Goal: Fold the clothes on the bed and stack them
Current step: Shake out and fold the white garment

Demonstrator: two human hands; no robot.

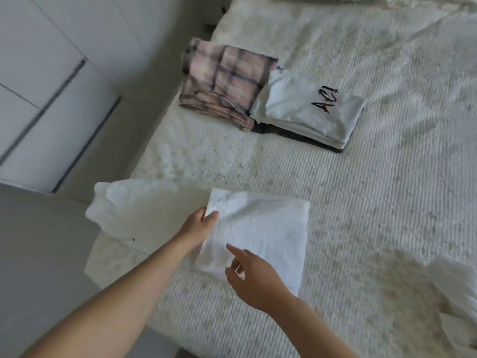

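Left hand (202, 223): pinched the left edge of the white garment (255, 233), thumb on top.
Right hand (254, 277): hovered over the garment's near edge, forefinger extended, holding nothing.
White garment: partly folded, near the bed's (361, 177) front edge.
Stacks: folded plaid garment (224, 83) touching a white lettered pile (307, 109), farther back.

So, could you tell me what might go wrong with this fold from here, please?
The left hand pinches only one edge of the white garment, so the fold could open if that grip slips. Part of the garment hangs past the bed edge at the left and might drag the rest off. The right hand hovers without holding anything, so nothing pins the near corner.
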